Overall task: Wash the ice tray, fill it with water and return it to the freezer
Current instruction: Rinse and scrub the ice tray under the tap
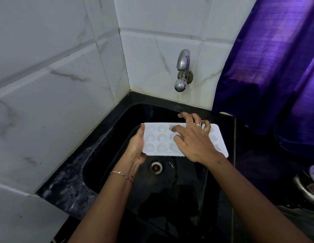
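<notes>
Head view: we hold the tray (158, 139) over the sink (107, 151), above the drain (155, 167). Our left hand (136, 149) grips its left edge, thumb on the rim. Our right hand (193, 142) rests on top, fingers (177, 128) spread and bent, tips touching the cells.

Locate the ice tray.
Head view, centre: the ice tray is over the black sink, below the tap, its left end held by the left hand.

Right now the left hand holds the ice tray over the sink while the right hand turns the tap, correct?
No. The head view shows the right hand on the ice tray, not the tap. The left hand does hold it over the sink.
</notes>
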Available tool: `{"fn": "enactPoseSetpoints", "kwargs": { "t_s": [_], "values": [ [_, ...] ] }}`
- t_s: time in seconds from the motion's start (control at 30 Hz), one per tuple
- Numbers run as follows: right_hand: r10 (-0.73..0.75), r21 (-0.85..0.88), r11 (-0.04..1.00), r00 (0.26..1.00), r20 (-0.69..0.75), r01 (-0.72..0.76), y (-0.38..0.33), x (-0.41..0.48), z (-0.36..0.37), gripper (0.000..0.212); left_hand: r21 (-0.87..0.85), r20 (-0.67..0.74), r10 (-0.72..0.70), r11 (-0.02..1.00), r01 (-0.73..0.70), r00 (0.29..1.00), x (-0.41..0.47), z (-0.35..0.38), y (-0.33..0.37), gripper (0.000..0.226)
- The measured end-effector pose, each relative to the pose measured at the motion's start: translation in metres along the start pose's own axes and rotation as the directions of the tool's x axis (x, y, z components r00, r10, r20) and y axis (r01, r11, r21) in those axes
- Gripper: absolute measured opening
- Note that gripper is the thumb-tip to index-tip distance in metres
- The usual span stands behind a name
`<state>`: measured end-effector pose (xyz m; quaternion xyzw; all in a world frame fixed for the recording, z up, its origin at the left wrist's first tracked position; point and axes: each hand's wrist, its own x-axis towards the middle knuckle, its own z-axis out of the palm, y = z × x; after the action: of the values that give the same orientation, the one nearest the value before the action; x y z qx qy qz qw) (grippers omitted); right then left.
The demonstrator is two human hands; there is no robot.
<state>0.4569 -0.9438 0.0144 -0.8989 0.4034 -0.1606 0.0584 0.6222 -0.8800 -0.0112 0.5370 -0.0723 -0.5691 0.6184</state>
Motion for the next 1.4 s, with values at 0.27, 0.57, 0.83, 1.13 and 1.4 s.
{"fn": "enactPoseSetpoints", "kwargs": {
  "t_s": [0.27, 0.57, 0.83, 1.13, 1.4],
  "values": [
    [0.039, 0.078, 0.996, 0.998, -0.043, -0.036, -0.001, 0.001, 0.001, 0.047, 0.013, -0.004, 0.017, 1.000, -0.017, 1.000, 0.001, 0.000, 0.002, 0.049],
    [0.014, 0.072, 0.997, 1.000, -0.019, -0.013, 0.000, 0.001, -0.001, 0.059, 0.018, 0.018, 0.003, 1.000, -0.004, 1.000, 0.001, -0.001, 0.002, 0.051],
    [0.056, 0.035, 0.998, 0.996, -0.063, -0.054, -0.001, -0.001, 0.002, 0.049, 0.011, 0.039, 0.010, 1.000, -0.010, 0.999, 0.005, -0.003, 0.000, 0.050],
    [-0.060, -0.043, 0.997, 0.998, -0.034, 0.059, -0.011, 0.005, -0.007, 0.050, 0.020, 0.018, 0.015, 1.000, -0.016, 1.000, 0.008, -0.002, -0.003, 0.054],
    [-0.074, -0.020, 0.997, 0.997, 0.037, 0.075, -0.019, 0.007, 0.001, 0.066, 0.049, 0.020, 0.011, 0.999, -0.012, 1.000, 0.014, -0.003, -0.007, 0.056]
  ]
}}
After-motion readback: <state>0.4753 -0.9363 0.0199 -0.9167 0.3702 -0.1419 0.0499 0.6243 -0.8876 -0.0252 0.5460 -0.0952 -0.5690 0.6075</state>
